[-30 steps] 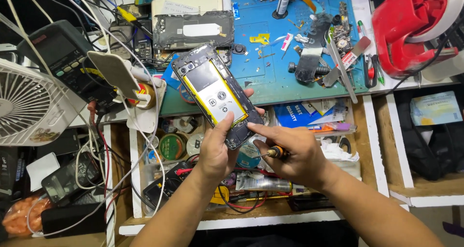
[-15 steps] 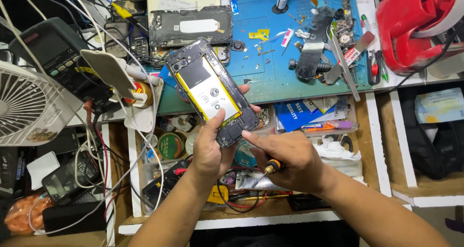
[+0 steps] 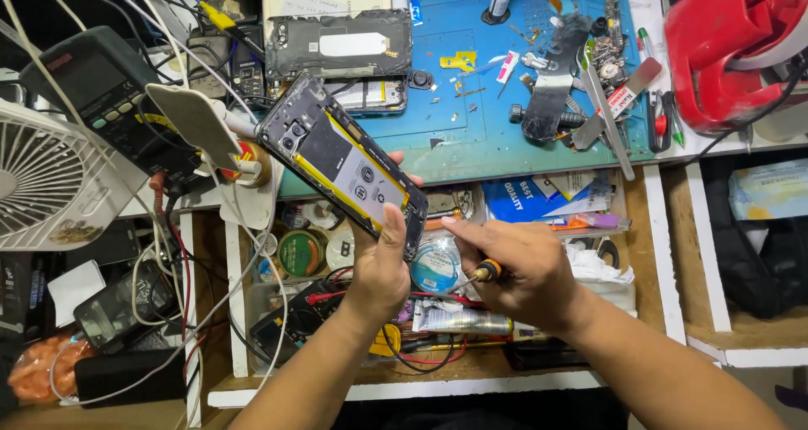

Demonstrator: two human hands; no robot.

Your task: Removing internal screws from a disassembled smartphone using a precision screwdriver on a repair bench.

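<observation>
Tilted, glossy opened phone point(image 3: 345, 173) in left hand point(image 3: 383, 270); right hand point(image 3: 522, 270) grips screwdriver point(image 3: 486, 271).

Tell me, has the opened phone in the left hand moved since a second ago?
Yes. The opened phone has shifted left relative to the blue mat, its top now nearer the white fan.
</observation>
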